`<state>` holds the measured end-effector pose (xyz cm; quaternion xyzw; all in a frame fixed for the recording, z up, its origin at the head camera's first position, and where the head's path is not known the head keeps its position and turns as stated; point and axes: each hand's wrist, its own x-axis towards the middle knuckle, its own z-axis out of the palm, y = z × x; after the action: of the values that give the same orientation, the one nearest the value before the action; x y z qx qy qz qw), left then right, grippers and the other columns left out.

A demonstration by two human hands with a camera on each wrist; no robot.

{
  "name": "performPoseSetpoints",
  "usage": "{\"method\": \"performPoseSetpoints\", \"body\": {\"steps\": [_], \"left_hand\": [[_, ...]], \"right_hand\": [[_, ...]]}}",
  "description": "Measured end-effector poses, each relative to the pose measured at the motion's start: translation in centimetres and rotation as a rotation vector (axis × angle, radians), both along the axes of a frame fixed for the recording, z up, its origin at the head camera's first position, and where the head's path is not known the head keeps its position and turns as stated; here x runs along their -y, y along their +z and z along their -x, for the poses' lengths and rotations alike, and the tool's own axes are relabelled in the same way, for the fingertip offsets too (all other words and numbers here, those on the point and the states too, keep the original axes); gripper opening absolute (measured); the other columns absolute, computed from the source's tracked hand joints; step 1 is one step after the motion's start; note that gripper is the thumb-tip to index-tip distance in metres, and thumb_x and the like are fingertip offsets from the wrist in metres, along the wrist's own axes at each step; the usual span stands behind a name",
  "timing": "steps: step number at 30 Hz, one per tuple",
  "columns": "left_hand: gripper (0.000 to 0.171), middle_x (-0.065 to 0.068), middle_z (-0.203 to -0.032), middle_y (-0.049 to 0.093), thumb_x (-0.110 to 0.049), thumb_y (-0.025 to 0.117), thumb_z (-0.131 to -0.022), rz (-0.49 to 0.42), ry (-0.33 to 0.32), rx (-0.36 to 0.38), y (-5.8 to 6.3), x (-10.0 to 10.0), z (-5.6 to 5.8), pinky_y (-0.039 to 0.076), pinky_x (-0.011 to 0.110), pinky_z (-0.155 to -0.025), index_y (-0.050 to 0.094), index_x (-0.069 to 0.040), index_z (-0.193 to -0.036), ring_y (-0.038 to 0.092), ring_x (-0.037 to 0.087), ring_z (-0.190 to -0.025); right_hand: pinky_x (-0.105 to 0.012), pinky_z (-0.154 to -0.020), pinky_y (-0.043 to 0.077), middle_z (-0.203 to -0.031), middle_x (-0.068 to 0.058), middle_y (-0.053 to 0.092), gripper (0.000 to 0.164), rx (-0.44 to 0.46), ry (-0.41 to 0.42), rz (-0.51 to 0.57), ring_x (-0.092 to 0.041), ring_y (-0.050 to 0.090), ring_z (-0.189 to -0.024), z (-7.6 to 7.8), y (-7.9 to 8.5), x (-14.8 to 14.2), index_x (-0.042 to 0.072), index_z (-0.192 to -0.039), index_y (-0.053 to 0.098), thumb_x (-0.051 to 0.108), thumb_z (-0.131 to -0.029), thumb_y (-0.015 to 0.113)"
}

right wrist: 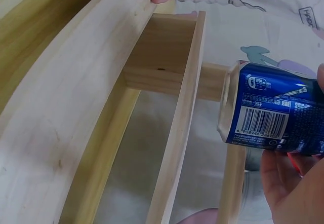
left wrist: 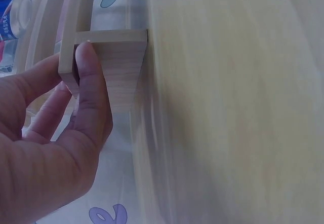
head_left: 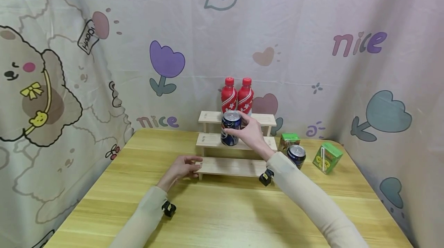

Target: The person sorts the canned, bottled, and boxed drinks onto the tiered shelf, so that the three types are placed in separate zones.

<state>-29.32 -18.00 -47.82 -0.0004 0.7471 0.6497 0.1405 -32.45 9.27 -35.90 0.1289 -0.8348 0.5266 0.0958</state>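
My right hand (head_left: 252, 132) grips a blue soda can (head_left: 231, 128) by its sides, thumb on the near side. In the head view the upright can overlaps the middle step of a three-step wooden display rack (head_left: 225, 167); in the right wrist view a gap shows between the can's base (right wrist: 229, 105) and the middle board (right wrist: 185, 122). At the rack's lower left end, my left hand (head_left: 182, 167) pinches the bottom board between thumb and fingers, as the left wrist view shows close up. Two red bottles (head_left: 229, 95) stand side by side on the top step.
Right of the rack, a second blue can (head_left: 296, 155) stands on the wooden table (head_left: 222, 213), partly behind my right sleeve. One green juice box (head_left: 289, 140) is behind it, another green juice box (head_left: 327, 158) farther right. A patterned cloth (head_left: 222, 47) hangs behind the table.
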Motion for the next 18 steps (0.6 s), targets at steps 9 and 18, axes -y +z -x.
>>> {"method": "performPoseSetpoints", "body": {"steps": [9,18], "left_hand": [[0.036,0.007,-0.090,0.059,0.000,0.069,-0.088,-0.012,0.010,0.007,0.0,0.0,0.1,0.062,0.029,-0.066,0.064,0.002,-0.124,0.062,0.014,-0.063],[0.039,0.006,-0.088,0.059,-0.001,0.069,-0.089,-0.004,-0.006,-0.005,-0.1,0.0,0.1,0.062,0.029,-0.065,0.061,0.005,-0.127,0.062,0.013,-0.064]], "right_hand": [[-0.044,-0.102,0.050,-0.127,-0.002,0.064,0.085,-0.002,-0.003,-0.028,-0.020,0.059,-0.119,0.9,-0.2,0.6,0.027,-0.142,0.050,0.048,-0.069,0.087],[-0.045,-0.106,0.047,-0.131,-0.004,0.062,0.087,0.011,-0.006,-0.053,-0.022,0.057,-0.123,1.4,-0.6,0.8,0.024,-0.145,0.048,0.044,-0.070,0.087]]}}
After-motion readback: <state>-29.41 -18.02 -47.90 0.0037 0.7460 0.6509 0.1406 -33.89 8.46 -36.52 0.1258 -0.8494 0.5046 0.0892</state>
